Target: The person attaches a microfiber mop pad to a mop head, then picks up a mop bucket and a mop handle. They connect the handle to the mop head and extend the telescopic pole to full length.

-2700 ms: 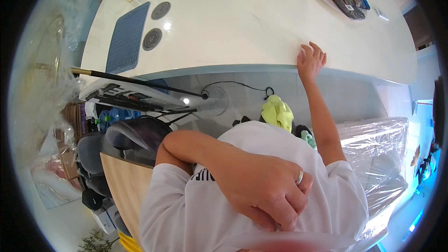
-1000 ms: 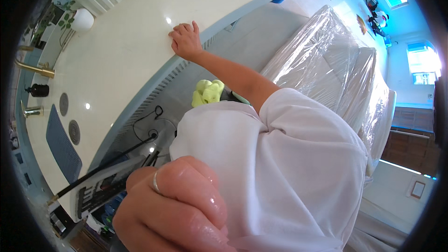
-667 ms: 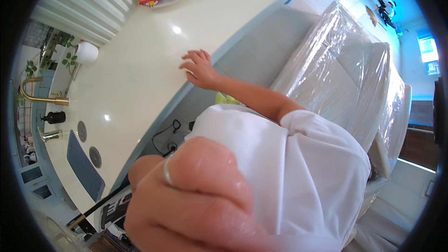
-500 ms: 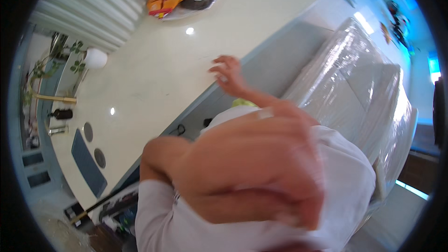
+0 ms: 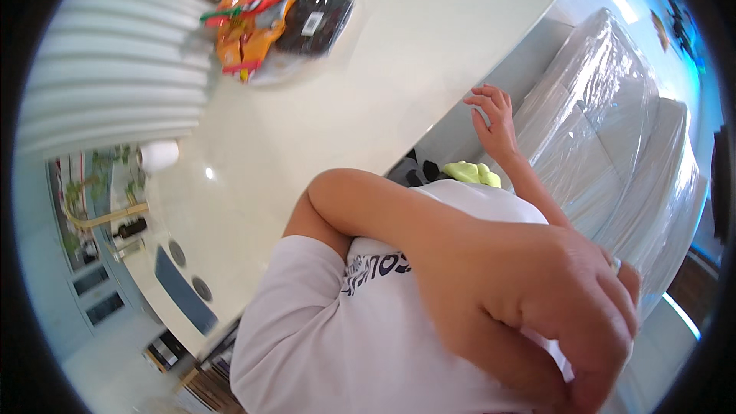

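Note:
My left hand [image 5: 560, 299] is large and close in the lower right, its arm bent across the front of my white T-shirt [image 5: 322, 353]. Its fingers curl downward toward the thumb, and a ring-like band shows on one finger. What the fingertips hold, if anything, is hidden. Farther off, my right hand [image 5: 494, 116] hovers beside the edge of the white counter [image 5: 307, 134], fingers bent a little and apart, with nothing in them. Just below that hand lies something yellow-green and soft-looking [image 5: 471, 174], partly covered by the shirt.
A clear plate [image 5: 345, 31] of snack packets [image 5: 253, 34] stands on the counter's far part. At left are a ribbed white form [image 5: 115, 69], a white pot [image 5: 159, 155], a gold tap [image 5: 115, 217] and a dark bottle [image 5: 132, 227]. Plastic-wrapped seating [image 5: 590, 123] stands to the right.
My view has shifted and turned. My left hand has moved from the middle to the lower right and is less blurred. My right hand appears farther right, its fingers still apart.

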### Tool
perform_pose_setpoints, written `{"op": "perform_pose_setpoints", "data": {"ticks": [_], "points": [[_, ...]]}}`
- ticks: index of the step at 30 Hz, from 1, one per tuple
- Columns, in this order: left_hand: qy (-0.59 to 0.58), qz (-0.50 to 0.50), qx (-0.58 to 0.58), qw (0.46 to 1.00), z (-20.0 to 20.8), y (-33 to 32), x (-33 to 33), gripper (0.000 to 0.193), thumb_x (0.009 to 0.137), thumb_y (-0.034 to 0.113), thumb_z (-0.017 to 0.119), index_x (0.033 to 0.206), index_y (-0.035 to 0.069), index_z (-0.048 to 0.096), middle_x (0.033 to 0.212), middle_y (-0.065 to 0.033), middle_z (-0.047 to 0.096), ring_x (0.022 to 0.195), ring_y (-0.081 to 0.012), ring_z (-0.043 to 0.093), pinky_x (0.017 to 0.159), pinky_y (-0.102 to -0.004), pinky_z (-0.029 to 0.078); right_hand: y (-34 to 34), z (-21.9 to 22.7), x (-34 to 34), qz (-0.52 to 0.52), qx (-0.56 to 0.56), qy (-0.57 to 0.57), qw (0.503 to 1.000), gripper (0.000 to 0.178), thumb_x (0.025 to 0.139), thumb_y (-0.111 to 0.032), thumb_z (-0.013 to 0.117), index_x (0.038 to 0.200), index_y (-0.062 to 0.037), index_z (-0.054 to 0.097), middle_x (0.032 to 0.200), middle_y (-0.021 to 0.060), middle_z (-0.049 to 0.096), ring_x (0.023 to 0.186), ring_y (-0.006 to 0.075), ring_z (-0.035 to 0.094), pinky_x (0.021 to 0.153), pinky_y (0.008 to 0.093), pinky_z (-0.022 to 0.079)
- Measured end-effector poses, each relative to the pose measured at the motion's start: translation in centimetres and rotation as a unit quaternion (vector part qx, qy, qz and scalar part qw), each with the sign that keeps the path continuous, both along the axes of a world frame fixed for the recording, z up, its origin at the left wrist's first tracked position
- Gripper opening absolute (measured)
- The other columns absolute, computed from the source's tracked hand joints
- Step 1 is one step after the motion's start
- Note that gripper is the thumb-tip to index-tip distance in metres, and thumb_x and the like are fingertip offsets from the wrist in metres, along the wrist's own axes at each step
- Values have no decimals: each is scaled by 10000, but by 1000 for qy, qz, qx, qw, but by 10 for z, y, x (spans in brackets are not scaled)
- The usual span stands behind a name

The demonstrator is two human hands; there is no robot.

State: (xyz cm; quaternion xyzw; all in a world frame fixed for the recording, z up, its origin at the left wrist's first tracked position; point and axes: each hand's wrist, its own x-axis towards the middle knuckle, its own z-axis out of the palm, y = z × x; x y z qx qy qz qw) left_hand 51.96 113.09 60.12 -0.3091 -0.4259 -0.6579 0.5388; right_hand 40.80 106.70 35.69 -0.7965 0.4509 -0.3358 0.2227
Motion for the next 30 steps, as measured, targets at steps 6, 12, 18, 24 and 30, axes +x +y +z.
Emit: {"op": "perform_pose_setpoints", "data": {"ticks": [6,12,18,24,30], "points": [[-315,10,-204,927,-30,-91,14,222,813,201,564,1000,81,558,789,-12,567,735,-183,508,686,-301,373,-30,-6,-52,-135,-25,-13,990,208,722,-18,542,917,-75,581,1053,103,515,1023,312,439,878,413,340],[-569,153,-153,793,-59,-176,7,295,773,204,606,1034,80,549,803,-35,569,780,-198,506,724,-315,379,-79,-17,-144,-254,16,12,967,230,713,-1,538,925,-79,579,1035,131,506,1012,309,448,877,394,348],[-694,319,28,645,-113,-234,-12,257,774,255,616,952,74,573,725,-38,546,727,-169,501,689,-290,403,-186,-31,-219,-260,43,1,965,222,719,-18,541,926,-90,577,1054,128,487,1028,307,444,880,396,351],[-709,404,200,543,-135,-245,-43,241,716,189,684,887,52,583,696,-35,523,684,-141,491,632,-273,417,-299,-3,-260,-234,7,14,972,211,719,-50,563,925,-94,573,1067,135,474,1039,314,433,874,409,347],[-757,400,155,492,-143,-282,-46,222,711,157,676,876,42,581,717,-48,538,671,-129,506,637,-246,430,-352,-10,-278,-273,22,-23,962,189,718,-78,577,906,-94,591,1077,135,468,1045,306,430,880,389,355]]}}
